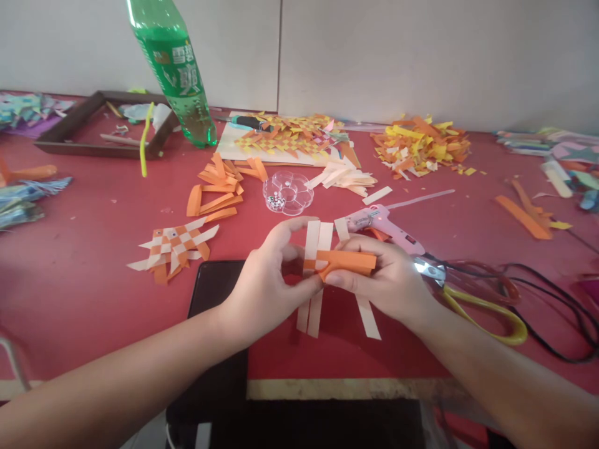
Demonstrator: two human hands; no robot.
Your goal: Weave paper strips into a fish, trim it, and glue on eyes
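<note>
Both hands are raised over the red table, joined by a small weave of paper strips. My left hand pinches the left side, where cream paper strips cross an orange one. My right hand is closed on a folded orange paper strip, and another cream strip hangs below its fingers. Fingers partly hide how the strips cross. Left of my left hand lies a woven orange and cream paper fish. A pink glue gun lies just beyond my right hand.
Loose orange strips, cream strips and a clear flower-shaped dish lie ahead. Yellow-handled scissors and a black cord are at right. A green bottle, a dark frame and paper scraps stand farther back.
</note>
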